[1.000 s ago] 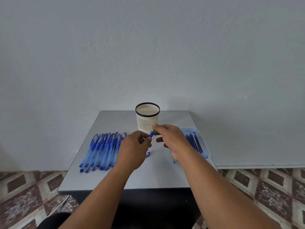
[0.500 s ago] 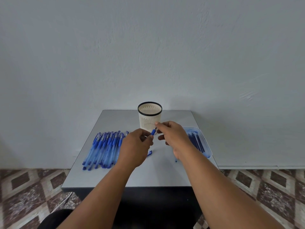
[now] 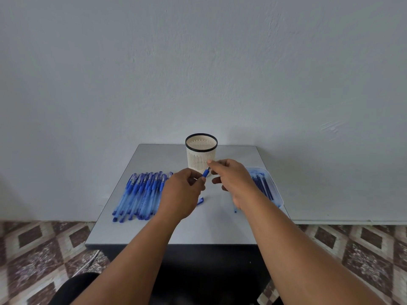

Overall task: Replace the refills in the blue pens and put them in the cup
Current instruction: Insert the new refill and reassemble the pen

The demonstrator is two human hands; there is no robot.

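- Blue pen [image 3: 206, 173] sits tilted between the two hands, above the middle of the grey worktop [image 3: 211, 225] and just in front of the cup [image 3: 201, 153].
- Left hand [image 3: 181, 194] has its fingers curled round the pen's lower part; only the short blue upper end shows past the knuckles.
- Right hand [image 3: 233, 179] pinches the pen's top end between thumb and forefinger, its other fingers loosely bent beneath.
- A thin blue piece, probably a refill, pokes out below the right hand's heel; whether the hand holds it or it lies on the worktop cannot be told.
- The cup is a pale slotted holder with a black rim, upright near the far edge of the worktop, just behind the fingertips.
- A row of blue pens [image 3: 141, 193] lies side by side on the left of the worktop, capped ends toward the wall, partly hidden by the left hand.
- A small blue piece [image 3: 200, 201] lies on the worktop just beside the left hand; it is too small to identify with certainty.
- A clear tray [image 3: 276, 194] rests on the right side of the worktop, near the right wrist, with dark blue refills [image 3: 262, 187] lying lengthwise in it.
- Patterned brown and cream floor tiles [image 3: 33, 249] show on both sides of the worktop, and a plain pale wall [image 3: 198, 62] stands behind it.
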